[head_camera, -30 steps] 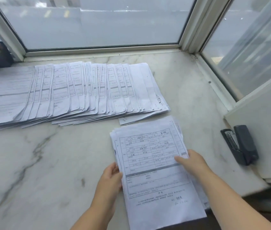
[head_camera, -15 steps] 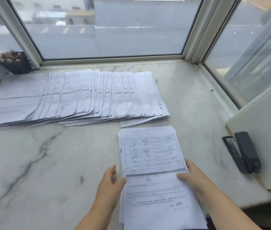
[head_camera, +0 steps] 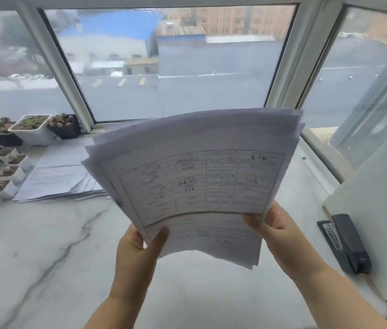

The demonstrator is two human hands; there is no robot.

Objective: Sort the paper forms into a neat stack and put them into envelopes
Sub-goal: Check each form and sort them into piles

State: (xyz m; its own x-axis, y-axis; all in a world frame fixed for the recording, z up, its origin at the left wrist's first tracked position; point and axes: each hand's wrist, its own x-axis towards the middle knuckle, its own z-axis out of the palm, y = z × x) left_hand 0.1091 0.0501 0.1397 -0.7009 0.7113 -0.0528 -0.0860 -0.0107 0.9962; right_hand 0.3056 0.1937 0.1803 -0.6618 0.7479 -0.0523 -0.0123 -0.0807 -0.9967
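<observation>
Both hands, left (head_camera: 138,245) and right (head_camera: 282,231), grip clamped on splayed forms (head_camera: 199,176) at 12 o'clock; tap bottom edges on counter (head_camera: 45,257) to square.

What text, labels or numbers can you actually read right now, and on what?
Top form of the held stack: printed table with handwritten entries, too blurred to read.
Fanned forms on the marble sill: ruled lines only, too small and blurred to read.
Black stapler: no legible brand or marking.
Plant pots: no labels visible.
Buildings outside the window: no readable signs.
So nothing can be quoted.
</observation>
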